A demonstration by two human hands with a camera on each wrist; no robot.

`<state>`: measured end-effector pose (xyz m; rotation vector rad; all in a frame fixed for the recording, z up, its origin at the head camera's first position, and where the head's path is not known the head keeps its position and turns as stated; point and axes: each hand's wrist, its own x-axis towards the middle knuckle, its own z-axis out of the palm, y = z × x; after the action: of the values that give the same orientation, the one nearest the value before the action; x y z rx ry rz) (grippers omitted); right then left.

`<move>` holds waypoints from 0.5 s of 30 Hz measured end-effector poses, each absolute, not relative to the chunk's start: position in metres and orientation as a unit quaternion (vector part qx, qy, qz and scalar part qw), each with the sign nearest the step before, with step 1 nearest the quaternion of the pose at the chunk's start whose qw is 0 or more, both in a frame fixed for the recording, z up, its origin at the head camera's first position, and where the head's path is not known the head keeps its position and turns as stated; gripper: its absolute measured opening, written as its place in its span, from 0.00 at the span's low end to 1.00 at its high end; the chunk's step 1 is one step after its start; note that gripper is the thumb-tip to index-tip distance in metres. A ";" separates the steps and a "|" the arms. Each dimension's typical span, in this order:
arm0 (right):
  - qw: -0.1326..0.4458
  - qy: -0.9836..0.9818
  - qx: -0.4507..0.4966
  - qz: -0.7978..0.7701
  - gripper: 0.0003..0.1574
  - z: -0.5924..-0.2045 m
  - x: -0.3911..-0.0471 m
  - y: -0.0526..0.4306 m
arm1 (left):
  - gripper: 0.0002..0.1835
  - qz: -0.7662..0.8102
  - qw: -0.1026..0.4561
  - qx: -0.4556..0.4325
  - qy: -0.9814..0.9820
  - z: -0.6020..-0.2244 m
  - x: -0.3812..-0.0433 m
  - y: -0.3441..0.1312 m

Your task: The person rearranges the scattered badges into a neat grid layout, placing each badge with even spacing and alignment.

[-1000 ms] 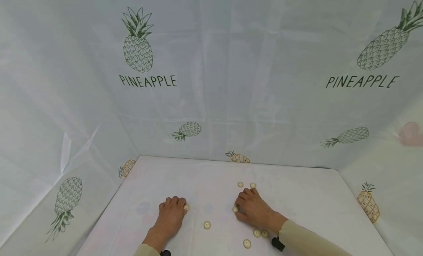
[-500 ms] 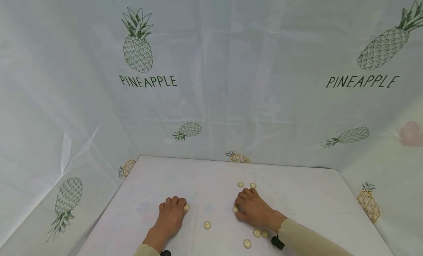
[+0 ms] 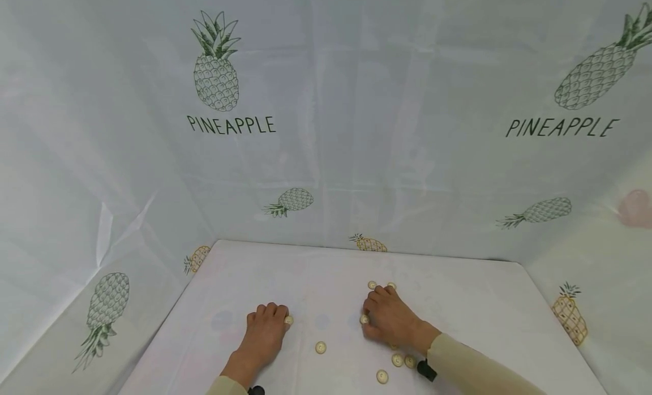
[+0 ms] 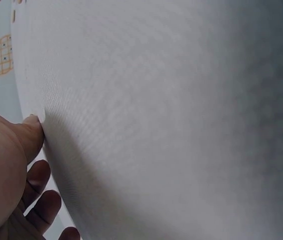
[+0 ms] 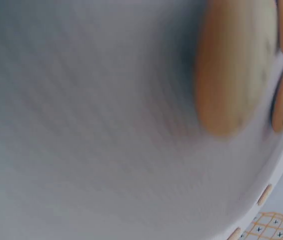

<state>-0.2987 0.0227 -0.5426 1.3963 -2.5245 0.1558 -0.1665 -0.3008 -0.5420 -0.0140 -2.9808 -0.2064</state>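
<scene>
Left of middle on the surface (image 3: 285, 270): left hand (image 3: 262, 338), fingers curled, holding the round, pale left piece (image 3: 288, 321) at its thumb-and-forefinger side.
Just right of middle: right hand (image 3: 391, 318), fingers bent, pinching the right piece (image 3: 364, 320) on its thumb side.
Between the hands, toward the front edge: centre piece (image 3: 320, 347), lying flat, apart from both.
Below the right wrist: near left piece (image 3: 397, 360) and near right piece (image 3: 410, 361), side by side; front piece (image 3: 382, 377) lies closer to the front edge.
Toward the back edge: far left piece (image 3: 372, 284) and far right piece (image 3: 391, 284), just beyond the right knuckles.
Around the surface: pineapple-print cloth (image 3: 326, 157), rising past the back edge and both side edges.
Left wrist view alone: underside of the left thumb against the surface, other fingers folded behind.
Right wrist view alone: thick rounded sides of three pieces, the closest blurred, one cut off at the upper right corner.
Hidden: both held pieces from their own wrist views, so the exact fingertip contact is unclear; a further piece (image 3: 394, 347) is mostly covered by the right hand.
Cut off: the surface's front edge, below the head view.
</scene>
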 end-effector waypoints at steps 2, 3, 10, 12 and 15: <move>0.133 -0.869 0.473 0.055 0.13 -0.540 -0.303 0.022 | 0.11 -0.069 0.074 -0.003 -0.995 -0.541 -0.166 -0.301; 0.134 -0.871 0.469 0.058 0.12 -0.539 -0.305 0.022 | 0.11 -0.069 0.073 -0.002 -0.995 -0.541 -0.166 -0.301; 0.130 -0.885 0.440 0.079 0.11 -0.526 -0.334 0.019 | 0.11 -0.083 0.065 0.004 -0.994 -0.544 -0.167 -0.303; 0.124 -0.890 0.432 0.076 0.11 -0.523 -0.343 0.019 | 0.11 -0.084 0.065 0.003 -0.994 -0.545 -0.168 -0.304; 0.115 -0.896 0.423 0.065 0.11 -0.522 -0.355 0.018 | 0.11 -0.085 0.064 0.001 -0.994 -0.547 -0.168 -0.304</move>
<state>-0.3552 0.0178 -0.5220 1.2400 -2.6267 0.1891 -0.1682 -0.3039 -0.5468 0.0025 -3.0023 -0.2556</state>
